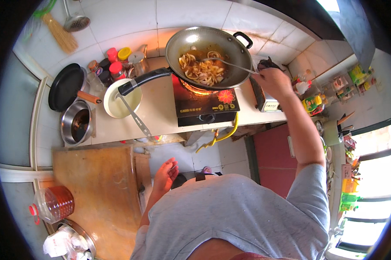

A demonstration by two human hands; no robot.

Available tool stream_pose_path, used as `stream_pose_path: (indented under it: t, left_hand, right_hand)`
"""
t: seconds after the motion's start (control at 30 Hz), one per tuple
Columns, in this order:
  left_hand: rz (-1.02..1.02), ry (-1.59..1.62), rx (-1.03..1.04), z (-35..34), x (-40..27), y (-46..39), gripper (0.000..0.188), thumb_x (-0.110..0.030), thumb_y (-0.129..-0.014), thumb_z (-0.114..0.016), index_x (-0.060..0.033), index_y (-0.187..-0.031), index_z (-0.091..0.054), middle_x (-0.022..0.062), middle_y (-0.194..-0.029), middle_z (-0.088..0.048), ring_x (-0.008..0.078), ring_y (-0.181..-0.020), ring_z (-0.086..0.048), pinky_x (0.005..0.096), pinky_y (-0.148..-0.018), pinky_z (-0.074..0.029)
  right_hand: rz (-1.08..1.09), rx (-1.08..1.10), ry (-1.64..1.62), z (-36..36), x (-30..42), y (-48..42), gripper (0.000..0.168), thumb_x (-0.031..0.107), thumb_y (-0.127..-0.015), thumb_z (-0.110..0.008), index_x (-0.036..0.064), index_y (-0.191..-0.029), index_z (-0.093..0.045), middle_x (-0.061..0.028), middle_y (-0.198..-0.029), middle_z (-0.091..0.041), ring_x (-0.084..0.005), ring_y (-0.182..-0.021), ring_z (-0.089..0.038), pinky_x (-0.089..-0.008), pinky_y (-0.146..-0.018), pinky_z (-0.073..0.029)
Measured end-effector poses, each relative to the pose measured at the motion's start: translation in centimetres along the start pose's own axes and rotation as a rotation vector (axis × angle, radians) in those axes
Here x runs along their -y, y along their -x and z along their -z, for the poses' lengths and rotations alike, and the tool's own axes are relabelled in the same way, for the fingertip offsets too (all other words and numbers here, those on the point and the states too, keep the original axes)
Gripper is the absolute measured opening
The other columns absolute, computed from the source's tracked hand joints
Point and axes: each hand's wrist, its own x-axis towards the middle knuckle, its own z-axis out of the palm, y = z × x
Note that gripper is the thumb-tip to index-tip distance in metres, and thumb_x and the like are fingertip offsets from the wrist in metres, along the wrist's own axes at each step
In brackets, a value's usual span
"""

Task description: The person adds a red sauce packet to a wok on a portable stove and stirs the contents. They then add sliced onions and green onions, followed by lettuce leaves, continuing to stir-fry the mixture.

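Note:
My right hand point(273, 83) grips the handle of a metal spatula point(236, 66), whose far end lies among sliced food point(203, 71), onion-like pieces in brown sauce, inside a wok point(239, 57). Under the wok, an orange flame glows on a black gas stove point(208, 105). The wok's long black handle point(146, 79) points left, over a pale bowl point(109, 109) that holds a slotted metal utensil point(135, 117). Near my body, my left hand point(166, 174) hangs with its fingers apart, touching nothing.
Left on the counter are a black frying pan point(63, 86), a steel bowl point(63, 125) with dark liquid, red-lidded jars point(117, 71) and a metal pot point(140, 66). A wooden table point(97, 195) stands lower left, with a jug of reddish liquid point(60, 204). A yellow hose point(232, 131) hangs below the stove. Bottles point(312, 102) stand right.

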Motion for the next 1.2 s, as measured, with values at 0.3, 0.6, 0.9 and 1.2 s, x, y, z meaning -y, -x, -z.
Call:
stream_pose_path:
  t: [0.3,0.6,0.9,1.2]
  left_hand:
    - [-0.006,-0.030,-0.017,-0.2,-0.4,-0.1,0.027,-0.016,-0.092,-0.051,-0.0094,-0.118,-0.054,0.0020,-0.107,-0.059,0.0115,-0.094,-0.056,0.0269,-0.082,-0.048]
    - [0.011,-0.042,-0.011,-0.3,0.1,-0.4,0.026,-0.015,-0.092,-0.051,-0.0090,-0.117,-0.055,0.0025,-0.107,-0.059,0.0120,-0.093,-0.057,0.0265,-0.081,-0.048]
    - [-0.033,0.021,-0.039,0.5,-0.5,0.4,0.027,-0.015,-0.092,-0.051,-0.0093,-0.119,-0.054,0.0019,-0.106,-0.060,0.0112,-0.092,-0.057,0.0262,-0.081,-0.048]
    - [-0.001,-0.053,0.011,-1.4,-0.9,-0.3,0.027,-0.015,-0.092,-0.051,-0.0087,-0.119,-0.054,0.0023,-0.108,-0.059,0.0119,-0.094,-0.056,0.0269,-0.084,-0.047]
  right_hand:
    - [0.055,-0.011,0.082,0.4,0.3,1.6,0.040,0.043,-0.086,-0.052,0.006,-0.086,-0.067,-0.0170,-0.081,-0.065,-0.0350,-0.082,-0.062,-0.0446,-0.071,-0.049]
    - [0.004,-0.149,-0.124,-6.1,3.1,-7.2,0.043,0.043,-0.087,-0.050,0.004,-0.091,-0.067,-0.0193,-0.090,-0.065,-0.0354,-0.089,-0.062,-0.0439,-0.077,-0.049]
    - [0.106,-0.079,0.183,5.5,0.2,4.3,0.033,0.039,-0.085,-0.053,0.009,-0.088,-0.067,-0.0143,-0.079,-0.066,-0.0328,-0.076,-0.064,-0.0427,-0.067,-0.051]
    - [0.058,-0.072,0.203,3.9,-0.8,3.3,0.037,0.039,-0.084,-0.054,0.004,-0.079,-0.068,-0.0166,-0.077,-0.065,-0.0343,-0.077,-0.064,-0.0422,-0.067,-0.052]
